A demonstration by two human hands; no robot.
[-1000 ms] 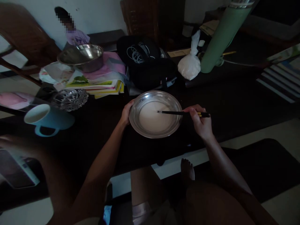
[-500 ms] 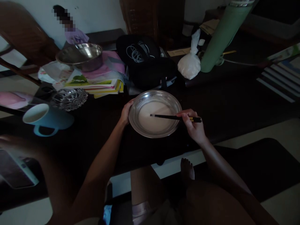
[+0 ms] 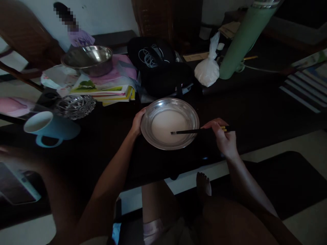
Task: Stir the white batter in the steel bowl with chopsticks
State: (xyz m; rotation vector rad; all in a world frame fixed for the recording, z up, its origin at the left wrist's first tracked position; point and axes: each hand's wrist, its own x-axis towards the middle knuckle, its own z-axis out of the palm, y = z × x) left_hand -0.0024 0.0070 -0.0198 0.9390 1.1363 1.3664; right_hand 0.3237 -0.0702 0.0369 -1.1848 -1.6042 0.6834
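A shallow metal bowl (image 3: 145,133) stands on the dark table, with a milky white mixture (image 3: 166,122) in its bottom. My left hand (image 3: 138,121) grips the bowl's left rim, thumb at the edge and the other fingers hidden beneath it. In my right hand (image 3: 223,136) is a pair of black chopsticks (image 3: 190,131) with gold bands near the held end. They reach leftward over the right rim, their tips in the white mixture. My right hand is just right of the bowl, apart from it.
Behind the bowl lies a black case (image 3: 166,75) with a coiled cable. A tied bag of white powder (image 3: 207,72) and a green flask (image 3: 249,41) stand back right. At left are a blue mug (image 3: 65,127), a glass dish (image 3: 76,107) and another person's hand (image 3: 17,158) by a tablet (image 3: 19,187).
My right hand has moved right, away from the bowl's rim. The chopstick tips have shifted right and nearer to me in the white mixture. My left hand keeps its grip.
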